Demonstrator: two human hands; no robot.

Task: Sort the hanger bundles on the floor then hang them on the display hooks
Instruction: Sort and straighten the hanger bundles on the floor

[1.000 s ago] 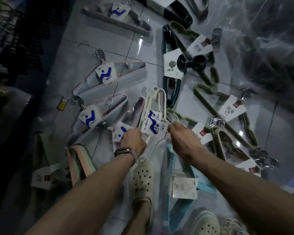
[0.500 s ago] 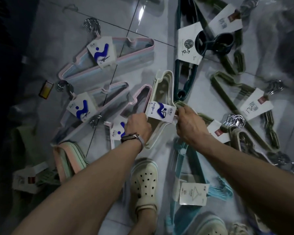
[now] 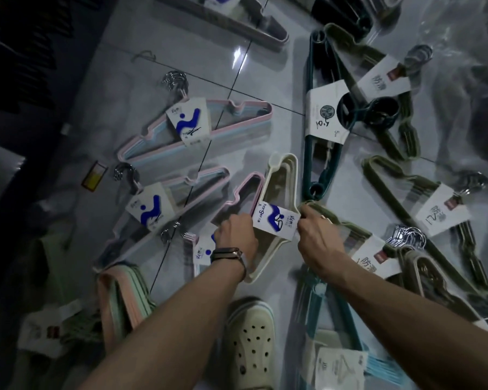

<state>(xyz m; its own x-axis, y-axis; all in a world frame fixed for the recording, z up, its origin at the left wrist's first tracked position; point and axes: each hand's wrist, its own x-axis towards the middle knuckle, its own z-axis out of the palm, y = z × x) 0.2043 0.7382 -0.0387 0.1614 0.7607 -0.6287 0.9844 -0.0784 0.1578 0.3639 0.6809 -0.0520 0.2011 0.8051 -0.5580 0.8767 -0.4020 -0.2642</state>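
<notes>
A cream hanger bundle (image 3: 282, 178) with a white and blue label lies on the tiled floor in the middle of the head view. My left hand (image 3: 237, 235) grips it at the label's left end, and my right hand (image 3: 317, 235) grips it at the label's right end. A pink bundle (image 3: 244, 192) lies directly left of it, touching. Two pink and blue bundles (image 3: 231, 119) lie further left. Dark teal hangers (image 3: 319, 153) and olive green bundles (image 3: 395, 190) lie to the right.
My cream clog (image 3: 251, 344) stands on the floor just below my hands. A light blue bundle (image 3: 330, 327) lies under my right forearm. Pastel hangers (image 3: 119, 302) sit at lower left, clear plastic wrap (image 3: 462, 32) at upper right, a small yellow tag (image 3: 94, 175) at left.
The cream bundle has moved down to the floor and now lies beside the pink bundle. Both hands have kept their hold at the label's ends.
</notes>
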